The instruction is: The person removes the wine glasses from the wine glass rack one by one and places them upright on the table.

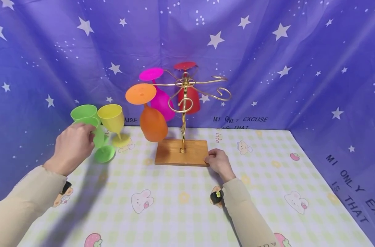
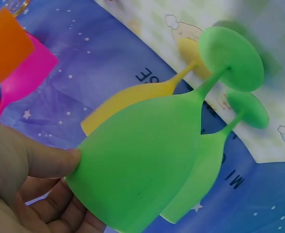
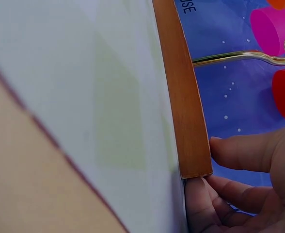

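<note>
My left hand [image 1: 74, 145] grips a green plastic goblet [image 2: 137, 155] by its rim, thumb on the outside of the bowl. The goblet tilts in the left wrist view, its foot near the tablecloth. Just behind it stand a second green goblet [image 2: 200, 170] and a yellow goblet [image 1: 111, 118]. With thumb and fingers, my right hand [image 1: 219, 163] holds the right end of the wooden base [image 1: 181, 157] of a gold wire glass rack [image 1: 183, 127]. Orange [image 1: 153, 125], magenta [image 1: 162, 104] and red [image 1: 190, 101] goblets hang upside down from the rack's left and rear hooks.
Bare curled hooks [image 1: 224, 93] stick out at the rack's right and front. A checked tablecloth [image 1: 181, 219] with cartoon prints covers the table. Purple starry curtain [image 1: 162, 34] encloses the back and sides, close behind the goblets.
</note>
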Action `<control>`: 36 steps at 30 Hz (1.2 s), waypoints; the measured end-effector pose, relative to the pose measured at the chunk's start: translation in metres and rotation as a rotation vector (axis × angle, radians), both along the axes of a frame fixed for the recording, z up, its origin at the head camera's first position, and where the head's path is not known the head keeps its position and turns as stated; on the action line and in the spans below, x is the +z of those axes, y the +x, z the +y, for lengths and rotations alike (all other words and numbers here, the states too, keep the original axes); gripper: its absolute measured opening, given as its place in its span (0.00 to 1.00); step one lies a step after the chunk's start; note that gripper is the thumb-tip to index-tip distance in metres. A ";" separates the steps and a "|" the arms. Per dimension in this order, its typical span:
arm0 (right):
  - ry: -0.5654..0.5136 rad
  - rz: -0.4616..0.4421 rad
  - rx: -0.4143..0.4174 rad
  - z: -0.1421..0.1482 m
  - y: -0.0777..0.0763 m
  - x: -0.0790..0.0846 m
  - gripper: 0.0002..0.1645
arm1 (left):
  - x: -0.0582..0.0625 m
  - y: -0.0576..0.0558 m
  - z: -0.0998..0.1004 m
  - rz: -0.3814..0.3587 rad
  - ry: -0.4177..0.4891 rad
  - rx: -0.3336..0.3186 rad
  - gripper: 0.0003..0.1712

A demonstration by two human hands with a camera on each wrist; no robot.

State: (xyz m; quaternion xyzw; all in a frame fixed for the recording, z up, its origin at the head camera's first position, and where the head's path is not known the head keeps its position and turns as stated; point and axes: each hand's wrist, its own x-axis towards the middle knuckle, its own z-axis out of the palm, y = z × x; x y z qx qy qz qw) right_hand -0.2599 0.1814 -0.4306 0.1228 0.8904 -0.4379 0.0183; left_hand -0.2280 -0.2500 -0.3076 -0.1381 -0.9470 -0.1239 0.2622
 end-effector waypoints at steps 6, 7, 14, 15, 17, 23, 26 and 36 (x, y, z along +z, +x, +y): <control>0.008 0.008 -0.002 -0.001 0.000 -0.001 0.20 | -0.002 -0.005 -0.004 -0.007 -0.019 0.018 0.12; 0.006 0.008 -0.001 0.000 0.000 -0.001 0.20 | -0.002 -0.006 -0.004 -0.008 -0.020 0.020 0.12; 0.000 0.001 -0.005 0.001 -0.001 -0.002 0.19 | -0.003 -0.010 -0.003 -0.021 -0.025 0.031 0.11; 0.001 0.000 -0.007 0.001 -0.001 -0.002 0.19 | -0.003 -0.010 -0.003 -0.024 -0.027 0.030 0.11; 0.000 -0.004 -0.005 0.001 -0.001 -0.002 0.19 | -0.004 -0.011 -0.004 -0.029 -0.031 0.032 0.11; 0.008 -0.022 0.001 0.001 -0.001 -0.001 0.20 | -0.007 -0.011 -0.005 -0.040 -0.034 0.034 0.12; 0.009 -0.025 0.001 0.001 -0.001 -0.002 0.20 | -0.008 -0.012 -0.005 -0.040 -0.037 0.031 0.11; 0.007 -0.019 0.001 0.001 -0.001 -0.002 0.19 | -0.007 -0.013 -0.004 -0.055 -0.049 0.038 0.08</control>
